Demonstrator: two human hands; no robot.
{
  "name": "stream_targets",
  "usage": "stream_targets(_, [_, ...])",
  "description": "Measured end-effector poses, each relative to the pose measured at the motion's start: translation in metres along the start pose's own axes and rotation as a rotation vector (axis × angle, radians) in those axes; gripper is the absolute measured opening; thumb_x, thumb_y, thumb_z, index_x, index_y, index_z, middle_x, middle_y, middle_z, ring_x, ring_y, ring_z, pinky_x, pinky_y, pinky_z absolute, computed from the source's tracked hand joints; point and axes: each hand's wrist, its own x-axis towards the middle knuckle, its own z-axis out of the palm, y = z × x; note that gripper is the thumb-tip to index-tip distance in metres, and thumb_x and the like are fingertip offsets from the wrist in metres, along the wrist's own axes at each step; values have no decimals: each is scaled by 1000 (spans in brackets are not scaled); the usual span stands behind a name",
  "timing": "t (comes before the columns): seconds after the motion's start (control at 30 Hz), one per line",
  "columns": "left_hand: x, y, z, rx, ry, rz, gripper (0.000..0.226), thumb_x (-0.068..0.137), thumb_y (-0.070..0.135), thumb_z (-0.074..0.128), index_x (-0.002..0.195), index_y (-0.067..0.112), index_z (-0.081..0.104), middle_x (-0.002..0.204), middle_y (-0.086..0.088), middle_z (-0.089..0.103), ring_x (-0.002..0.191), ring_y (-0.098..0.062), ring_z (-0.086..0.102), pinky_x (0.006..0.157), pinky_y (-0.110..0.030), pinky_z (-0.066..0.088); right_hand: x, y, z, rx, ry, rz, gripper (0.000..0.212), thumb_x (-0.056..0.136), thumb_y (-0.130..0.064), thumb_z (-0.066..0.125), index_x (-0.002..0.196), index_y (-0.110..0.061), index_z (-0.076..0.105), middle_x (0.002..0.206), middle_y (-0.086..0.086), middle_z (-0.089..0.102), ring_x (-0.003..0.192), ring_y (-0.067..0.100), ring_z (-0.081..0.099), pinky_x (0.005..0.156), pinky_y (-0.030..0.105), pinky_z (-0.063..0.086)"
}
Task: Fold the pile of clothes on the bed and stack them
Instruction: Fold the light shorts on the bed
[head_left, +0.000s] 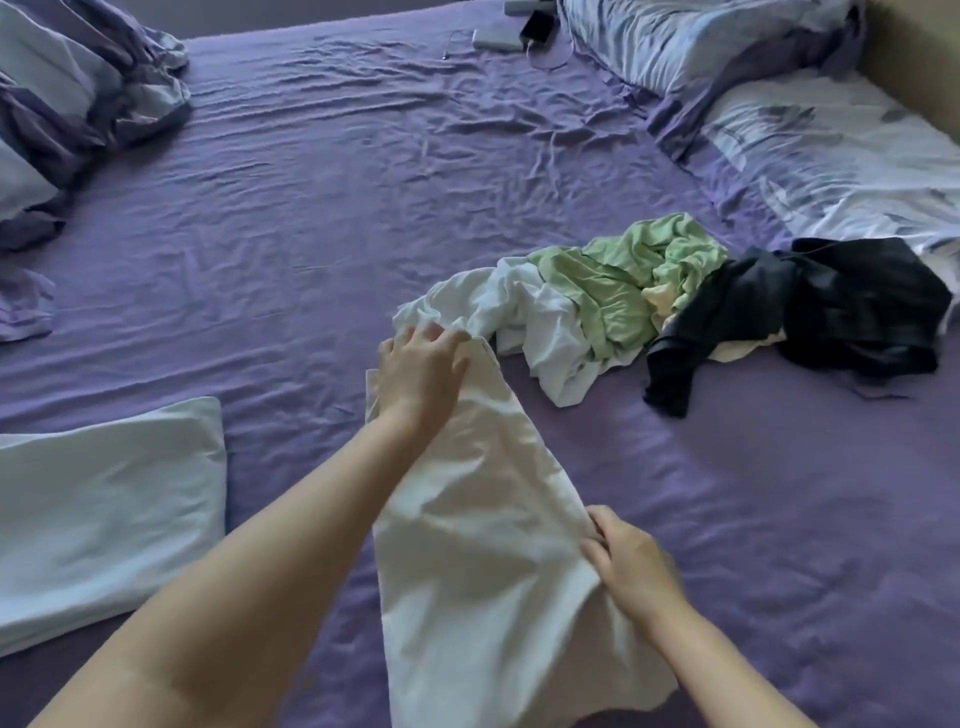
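**White garment held at both ends on the bed**

Head view: the white garment (483, 519) lies stretched on the purple bed (311, 234), near its front edge. The left hand (423, 364) grips its far end with curled fingers, and the right hand (628, 564) pinches its right side. The pile of clothes (649, 301), white, green and black, sits just beyond. A folded white piece (104, 514) rests by the left edge. At the far edge lies perhaps a phone (537, 26).

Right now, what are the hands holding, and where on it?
Both hold the white cloth: the left hand grips its far end, the right hand pinches its right-side edge nearer the body.
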Motion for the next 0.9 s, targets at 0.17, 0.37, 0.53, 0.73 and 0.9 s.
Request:
stream_targets(0.17, [-110, 46, 64, -221, -61, 193, 30, 76, 29, 46, 92, 22, 70, 98, -4, 66, 87, -30, 63, 74, -36, 51, 6, 19, -2, 128, 31, 43, 23, 90, -29, 57, 112, -26, 56, 101, -15, 59, 99, 12, 58, 80, 31, 47])
stream_targets(0.37, [-222, 82, 92, -148, -385, 229, 52, 78, 53, 44, 125, 34, 50, 124, 0, 62, 115, -23, 59, 100, -42, 27, -20, 39, 0, 323, 120, -6, 21, 87, -21, 64, 108, -22, 61, 99, -13, 63, 92, 3, 59, 74, 4, 39])
stream_targets(0.53, [-242, 95, 92, -123, -522, 89, 61, 77, 60, 41, 134, 39, 41, 133, 2, 55, 121, -23, 55, 98, -49, 43, -52, 51, 0, 459, 129, -22, 36, 86, 2, 53, 95, -33, 59, 105, -18, 65, 91, -1, 60, 75, 6, 41])
stream_targets(0.73, [-240, 118, 91, -273, -480, -82, 69, 78, 64, 26, 138, 33, 44, 147, 0, 38, 139, -21, 30, 110, -49, 18, -55, 70, 1, 298, 87, -235, 29, 80, 0, 57, 98, -20, 67, 100, -14, 57, 93, -1, 54, 80, 11, 41])
stream_targets(0.9, [-224, 116, 88, -256, -413, -127, 55, 91, 57, 25, 137, 36, 44, 151, 3, 33, 143, -20, 22, 113, -48, 17, -32, 97, -16, 349, 246, -49, 27, 80, 7, 57, 79, -18, 67, 80, -9, 57, 72, -1, 54, 69, 14, 38])
